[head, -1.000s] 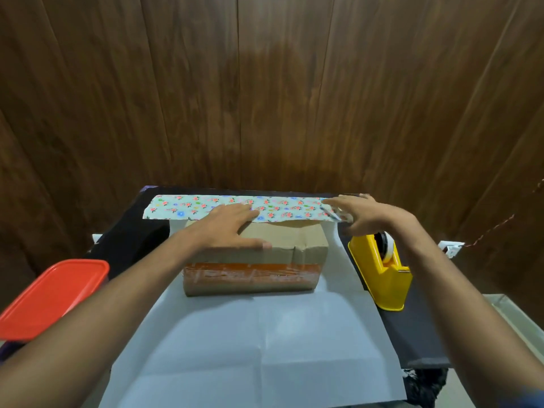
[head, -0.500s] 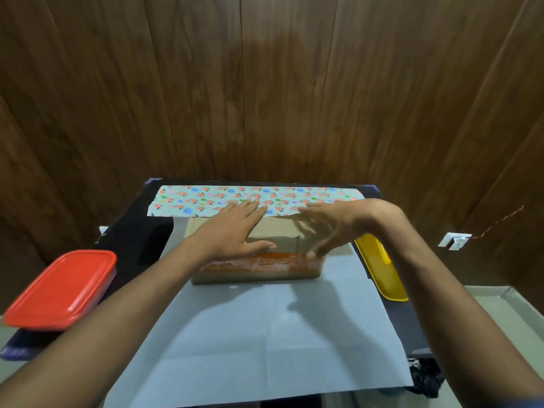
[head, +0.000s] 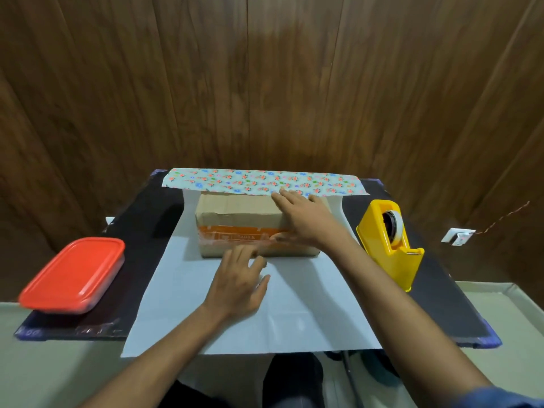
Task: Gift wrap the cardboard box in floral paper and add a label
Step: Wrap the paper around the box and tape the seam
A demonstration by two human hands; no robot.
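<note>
Flat-fingered, right hand [head: 306, 220] presses the cardboard box [head: 235, 214]; left hand [head: 238, 285], fingers relaxed, rests on near floral paper [head: 309, 313].

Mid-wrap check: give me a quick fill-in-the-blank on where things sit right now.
1. The tape dispenser right of the cardboard box is coloured ____.
2. The right hand rests flat on the ____.
3. The left hand lies on the white side of the ____.
4. The container at the left has a ____ lid.

Missing words: yellow; box; paper; red
</note>
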